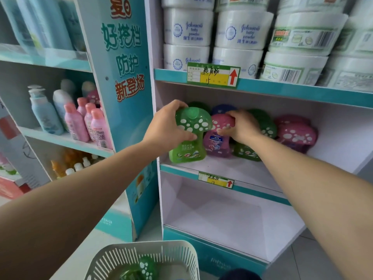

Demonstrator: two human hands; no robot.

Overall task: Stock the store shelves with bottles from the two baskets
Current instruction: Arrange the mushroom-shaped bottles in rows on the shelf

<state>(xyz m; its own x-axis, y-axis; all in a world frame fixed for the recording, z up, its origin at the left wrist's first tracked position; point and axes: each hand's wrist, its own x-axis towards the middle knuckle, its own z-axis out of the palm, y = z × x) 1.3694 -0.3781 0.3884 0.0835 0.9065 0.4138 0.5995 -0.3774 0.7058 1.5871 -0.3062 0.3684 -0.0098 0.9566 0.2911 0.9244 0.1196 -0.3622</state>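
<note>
My left hand (168, 126) grips the cap of a green mushroom-shaped bottle (189, 136) standing at the front left of the middle shelf (232, 170). Beside it, my right hand (241, 126) holds the cap of a pink mushroom-shaped bottle (217, 136). Behind and to the right stand more green bottles (264, 126), pink bottles (295, 134) and a blue one (222, 109). At the bottom, a white slotted basket (125, 257) holds another green mushroom bottle (146, 269).
White baby powder tubs (242, 31) fill the shelf above. The shelf below (222, 217) is bare. A teal divider panel (125, 77) separates a left unit with pink bottles (88, 122), blue bottles (46, 114) and orange bottles (68, 164). Yellow price tags (214, 74) hang on shelf edges.
</note>
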